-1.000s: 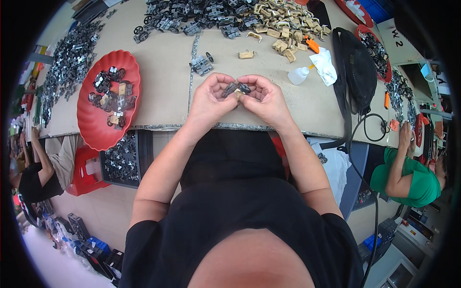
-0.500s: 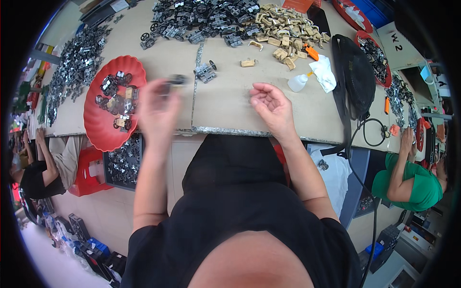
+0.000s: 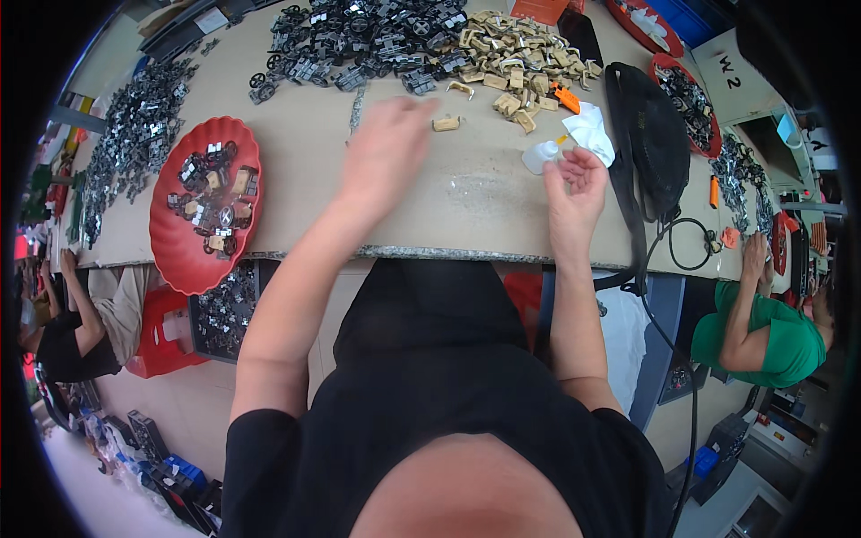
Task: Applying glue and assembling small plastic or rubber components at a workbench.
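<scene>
My left hand (image 3: 388, 148) reaches over the middle of the table, just left of a lone tan plastic part (image 3: 446, 124). Motion smears its fingers, and whatever lies under them is hidden. My right hand (image 3: 578, 184) is beside a small white bottle with an orange tip (image 3: 540, 156). Its palm is turned up, with the fingers loosely curled and apart from the thumb; the thumb is close against the bottle. A white cloth (image 3: 589, 133) lies just beyond that hand. At the left, a red scalloped bowl (image 3: 164, 229) holds several dark wheeled toy chassis, some with tan parts.
Dark wheeled chassis (image 3: 377, 40) are heaped at the far side, beside a pile of tan parts (image 3: 511, 58). Small dark parts (image 3: 139, 125) cover the far left. A black bag (image 3: 659, 143) and its cable lie at right. People sit at both sides.
My left hand has swung right, away from the red bowl; the dark piece blurred in it before no longer shows. My right hand has moved right to the white bottle.
</scene>
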Demonstrator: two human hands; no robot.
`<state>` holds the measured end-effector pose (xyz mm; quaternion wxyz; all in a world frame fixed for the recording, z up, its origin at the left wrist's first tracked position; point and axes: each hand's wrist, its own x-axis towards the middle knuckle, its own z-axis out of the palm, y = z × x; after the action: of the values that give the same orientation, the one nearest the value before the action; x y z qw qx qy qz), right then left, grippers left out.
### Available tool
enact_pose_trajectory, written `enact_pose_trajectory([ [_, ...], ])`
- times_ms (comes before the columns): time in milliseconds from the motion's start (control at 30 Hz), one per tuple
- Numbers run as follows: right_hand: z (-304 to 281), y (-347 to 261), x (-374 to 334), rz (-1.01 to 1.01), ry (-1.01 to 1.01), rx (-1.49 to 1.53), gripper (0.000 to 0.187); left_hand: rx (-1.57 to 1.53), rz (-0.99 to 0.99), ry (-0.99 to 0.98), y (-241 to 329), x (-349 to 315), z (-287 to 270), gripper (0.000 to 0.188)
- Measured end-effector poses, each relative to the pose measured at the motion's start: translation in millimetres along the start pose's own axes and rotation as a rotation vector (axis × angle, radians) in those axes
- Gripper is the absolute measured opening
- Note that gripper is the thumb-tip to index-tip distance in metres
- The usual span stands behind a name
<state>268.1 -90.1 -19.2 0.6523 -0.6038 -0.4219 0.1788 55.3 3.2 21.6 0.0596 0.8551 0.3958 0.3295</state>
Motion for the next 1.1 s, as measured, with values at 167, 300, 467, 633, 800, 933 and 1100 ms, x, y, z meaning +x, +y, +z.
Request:
enact_pose_trajectory([
  [167,4.4,9.8,12.7,0.023,-0.141,-0.154,0.045,0.156,0.097,-0.309,8.0,26.9,37.9,0.029],
  [300,3.4,23.3,14.6,0.062,-0.208,-0.093,0.039,0.088,0.066,-0.34,1.8,20.5,32.8,0.028],
  [467,5.7,4.2,9.5,0.081,-0.259,0.132,0.036,-0.922,-0.588,-0.267,-4.9,-9.1,9.8,0.022],
  [633,9.0,-22.0,-0.3,0.322,-0.413,0.46,0.032,-1.77,-0.85,-0.076,-9.2,-45.4,5.1,0.023],
  [800,21.6,-21.4,-6.4,0.366,-0.282,0.696,0.021,-1.802,-0.868,-0.035,-7.7,-55.0,11.5,0.026],
  [933,23.6,-12.1,-6.3,0.415,-0.27,0.935,0.022,-1.758,-0.844,-0.017,-3.3,-55.3,12.8,0.024],
  [1100,30.2,-17.8,-10.1,0.438,-0.264,0.931,0.021,-1.682,-0.801,-0.057,-0.8,-54.5,13.2,0.026],
])
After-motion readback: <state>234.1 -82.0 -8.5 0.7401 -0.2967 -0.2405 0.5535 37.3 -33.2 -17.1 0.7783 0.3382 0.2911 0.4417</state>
